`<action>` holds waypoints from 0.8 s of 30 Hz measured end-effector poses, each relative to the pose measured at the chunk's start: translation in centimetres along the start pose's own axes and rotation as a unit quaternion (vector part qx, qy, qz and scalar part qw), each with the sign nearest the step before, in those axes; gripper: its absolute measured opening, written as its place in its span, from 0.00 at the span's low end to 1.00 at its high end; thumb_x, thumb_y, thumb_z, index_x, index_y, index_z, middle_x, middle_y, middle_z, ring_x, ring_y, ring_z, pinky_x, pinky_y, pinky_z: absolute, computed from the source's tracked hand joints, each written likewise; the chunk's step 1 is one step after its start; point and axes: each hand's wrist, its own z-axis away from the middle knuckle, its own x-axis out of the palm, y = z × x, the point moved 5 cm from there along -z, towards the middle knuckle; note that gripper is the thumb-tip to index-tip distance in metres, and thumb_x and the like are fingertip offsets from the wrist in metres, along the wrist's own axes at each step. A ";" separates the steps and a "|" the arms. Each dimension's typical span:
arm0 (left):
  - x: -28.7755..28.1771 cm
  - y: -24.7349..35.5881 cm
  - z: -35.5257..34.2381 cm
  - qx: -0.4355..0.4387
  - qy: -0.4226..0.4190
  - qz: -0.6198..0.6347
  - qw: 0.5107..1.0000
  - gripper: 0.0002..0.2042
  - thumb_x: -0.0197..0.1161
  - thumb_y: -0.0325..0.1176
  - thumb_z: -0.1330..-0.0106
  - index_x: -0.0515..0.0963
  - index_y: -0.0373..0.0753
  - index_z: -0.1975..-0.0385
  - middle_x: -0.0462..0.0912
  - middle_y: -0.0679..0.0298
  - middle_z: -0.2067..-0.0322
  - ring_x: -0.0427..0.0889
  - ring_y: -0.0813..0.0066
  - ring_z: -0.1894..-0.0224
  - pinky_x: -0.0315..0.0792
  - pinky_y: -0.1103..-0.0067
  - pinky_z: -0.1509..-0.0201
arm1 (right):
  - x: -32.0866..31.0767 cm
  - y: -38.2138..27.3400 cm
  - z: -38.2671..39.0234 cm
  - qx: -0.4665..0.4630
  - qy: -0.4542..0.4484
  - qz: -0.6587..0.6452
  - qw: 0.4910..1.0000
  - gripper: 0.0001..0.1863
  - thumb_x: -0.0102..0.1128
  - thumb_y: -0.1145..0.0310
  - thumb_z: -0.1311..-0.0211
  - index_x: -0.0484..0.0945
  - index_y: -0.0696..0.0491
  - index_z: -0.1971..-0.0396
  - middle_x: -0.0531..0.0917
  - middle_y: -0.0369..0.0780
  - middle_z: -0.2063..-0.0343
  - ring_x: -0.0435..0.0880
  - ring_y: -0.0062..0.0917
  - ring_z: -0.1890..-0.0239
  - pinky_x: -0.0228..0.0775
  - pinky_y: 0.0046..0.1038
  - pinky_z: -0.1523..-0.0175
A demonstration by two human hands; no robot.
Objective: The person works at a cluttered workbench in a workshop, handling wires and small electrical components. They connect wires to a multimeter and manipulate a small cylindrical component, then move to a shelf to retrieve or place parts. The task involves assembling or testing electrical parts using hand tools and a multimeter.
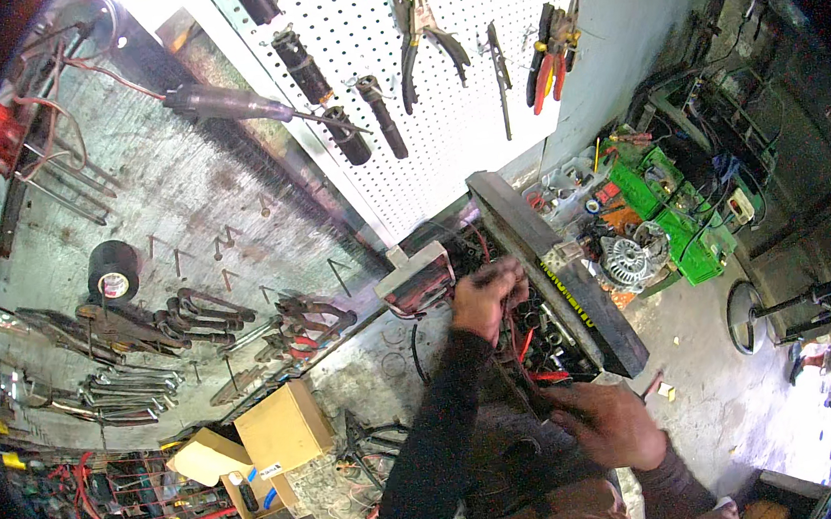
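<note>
A long dark toolbox tray [594, 342] with yellow lettering on its side lies open in front of me. Loose sockets [547, 347] and red-handled tools [527, 342] fill it. My left hand [489, 299] is over the far part of the tray, its fingers curled together; whatever they grip is hidden. At the near end is my right hand [613, 423], its fingers pointing left across the tray's edge. Blur and shadow hide its fingertips and anything they touch. Just left of my left hand stands a grey metal block [415, 277].
Pliers [424, 33] and black sockets hang on a white pegboard [398, 176]. Wrenches [133, 392] and black tape [114, 268] hang on the left wall. A cardboard box [282, 427] sits lower left. Green trays [699, 242] and a finned metal part [633, 259] lie right.
</note>
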 end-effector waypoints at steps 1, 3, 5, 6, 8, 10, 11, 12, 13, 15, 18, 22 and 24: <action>1.5 2.1 -1.0 0.063 0.013 -0.002 0.998 0.16 0.63 0.22 0.35 0.78 0.28 0.47 0.85 0.55 0.58 0.87 0.66 0.62 0.84 0.72 0.57 | 0.8 0.2 0.3 0.005 0.051 -0.025 0.998 0.20 0.64 0.68 0.37 0.80 0.54 0.45 0.85 0.49 0.56 0.86 0.46 0.56 0.77 0.39 0.51; 2.8 6.7 -0.8 0.172 0.060 -0.019 0.983 0.16 0.65 0.21 0.37 0.79 0.29 0.48 0.86 0.56 0.60 0.86 0.67 0.61 0.84 0.72 0.58 | 1.2 -0.3 0.5 0.000 0.110 -0.088 0.990 0.21 0.63 0.71 0.38 0.78 0.56 0.44 0.84 0.51 0.53 0.84 0.47 0.53 0.77 0.39 0.49; 2.4 10.7 1.7 0.228 0.161 -0.047 0.959 0.15 0.65 0.22 0.37 0.80 0.29 0.50 0.85 0.57 0.62 0.86 0.68 0.61 0.84 0.72 0.58 | 1.6 0.9 1.5 0.005 0.138 -0.083 0.987 0.21 0.63 0.71 0.38 0.79 0.56 0.44 0.84 0.50 0.53 0.84 0.47 0.53 0.76 0.39 0.49; 1.1 12.6 4.6 0.246 0.243 -0.058 0.936 0.15 0.65 0.23 0.38 0.80 0.28 0.50 0.85 0.57 0.62 0.86 0.68 0.61 0.83 0.73 0.57 | 1.8 1.0 1.9 0.002 0.147 -0.084 0.986 0.21 0.63 0.72 0.38 0.79 0.56 0.44 0.84 0.49 0.54 0.84 0.47 0.53 0.76 0.39 0.49; -3.3 14.5 10.3 0.378 0.313 -0.085 0.867 0.15 0.65 0.22 0.37 0.80 0.25 0.51 0.86 0.56 0.62 0.86 0.67 0.62 0.82 0.74 0.60 | 1.9 1.5 2.9 -0.008 0.086 -0.094 0.992 0.20 0.63 0.68 0.37 0.78 0.54 0.45 0.83 0.50 0.56 0.83 0.48 0.54 0.77 0.42 0.51; -7.4 12.8 16.3 0.360 0.355 -0.067 0.860 0.16 0.65 0.23 0.37 0.80 0.25 0.49 0.86 0.56 0.63 0.85 0.68 0.63 0.81 0.76 0.60 | 2.5 2.6 4.3 -0.029 0.025 -0.071 0.997 0.19 0.63 0.65 0.37 0.79 0.53 0.46 0.82 0.49 0.57 0.82 0.48 0.54 0.78 0.42 0.53; -9.8 10.3 19.6 0.326 0.373 -0.073 0.865 0.17 0.65 0.24 0.36 0.79 0.26 0.48 0.86 0.56 0.64 0.85 0.68 0.63 0.80 0.77 0.60 | 3.5 3.1 5.2 -0.049 -0.010 -0.044 0.998 0.19 0.62 0.64 0.38 0.80 0.52 0.48 0.81 0.48 0.56 0.82 0.47 0.54 0.78 0.42 0.53; -11.5 7.5 22.6 0.288 0.390 -0.079 0.871 0.18 0.65 0.25 0.35 0.78 0.26 0.47 0.86 0.56 0.64 0.85 0.68 0.63 0.79 0.79 0.59 | 4.5 3.4 6.1 -0.067 -0.044 -0.018 0.997 0.18 0.62 0.63 0.39 0.81 0.51 0.49 0.81 0.47 0.56 0.82 0.45 0.54 0.78 0.41 0.53; -12.5 4.4 24.8 0.180 0.384 -0.175 0.888 0.18 0.65 0.26 0.35 0.78 0.27 0.46 0.85 0.56 0.63 0.85 0.69 0.63 0.79 0.80 0.59 | 5.3 3.3 7.0 -0.060 -0.092 0.014 0.994 0.17 0.62 0.63 0.39 0.82 0.49 0.51 0.80 0.46 0.54 0.81 0.44 0.53 0.77 0.41 0.52; -17.0 -4.1 29.5 0.074 0.330 -0.019 0.941 0.18 0.66 0.29 0.33 0.78 0.29 0.45 0.85 0.56 0.62 0.84 0.70 0.61 0.78 0.80 0.57 | 6.9 1.8 9.2 -0.037 -0.190 0.084 0.978 0.15 0.62 0.61 0.41 0.83 0.47 0.55 0.80 0.44 0.51 0.80 0.41 0.50 0.77 0.41 0.49; -13.5 -6.2 32.7 0.102 0.340 -0.449 0.820 0.18 0.66 0.36 0.31 0.79 0.32 0.47 0.86 0.59 0.57 0.84 0.71 0.56 0.76 0.77 0.51 | 11.3 0.5 13.0 -0.196 -0.167 0.185 0.948 0.11 0.63 0.63 0.45 0.83 0.48 0.62 0.79 0.37 0.60 0.78 0.36 0.52 0.74 0.37 0.53; -7.0 -9.6 32.8 0.032 0.145 -0.306 0.940 0.17 0.65 0.37 0.30 0.79 0.33 0.49 0.86 0.60 0.53 0.83 0.71 0.51 0.74 0.74 0.44 | 16.7 -2.0 15.8 -0.296 -0.162 0.198 0.920 0.08 0.62 0.63 0.48 0.83 0.48 0.68 0.80 0.35 0.61 0.77 0.32 0.49 0.70 0.35 0.46; -4.4 -12.5 32.8 -0.049 -0.006 -0.286 0.957 0.17 0.64 0.40 0.29 0.79 0.33 0.48 0.86 0.61 0.54 0.82 0.72 0.52 0.73 0.76 0.43 | 19.2 -2.3 16.9 -0.345 -0.163 0.229 0.896 0.08 0.62 0.62 0.49 0.83 0.48 0.71 0.81 0.35 0.62 0.77 0.31 0.49 0.69 0.34 0.45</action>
